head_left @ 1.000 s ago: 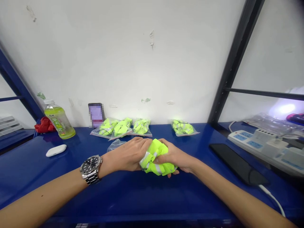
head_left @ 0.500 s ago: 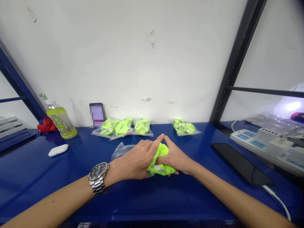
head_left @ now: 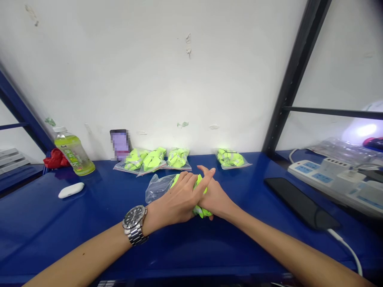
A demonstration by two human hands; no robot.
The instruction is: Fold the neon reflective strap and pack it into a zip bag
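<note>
Near the middle of the blue table, a bundle of fluorescent yellow cloth (head_left: 202, 211) with a grey strip is squeezed between both hands. My left hand (head_left: 179, 198), with a watch above its wrist, is wrapped over the bundle's left side. Against its right side, my right hand (head_left: 217, 197) is closed, its fingers mostly hidden behind the cloth and the left hand. The thumbs cross at the top. A clear plastic bag (head_left: 156, 188) sticks out to the left, behind my left hand, with some yellow cloth showing at its edge.
Several clear bags of yellow cloth (head_left: 178, 158) lie along the wall. A propped phone (head_left: 120, 144), a bottle (head_left: 74, 153) and a white case (head_left: 71, 190) are at left. At right lie a black phone (head_left: 302, 202) on a cable and a power strip (head_left: 317, 173).
My left hand has moved right over the bundle, and the hands are pressed closer together. Less of the yellow cloth shows between them. The view has shifted slightly.
</note>
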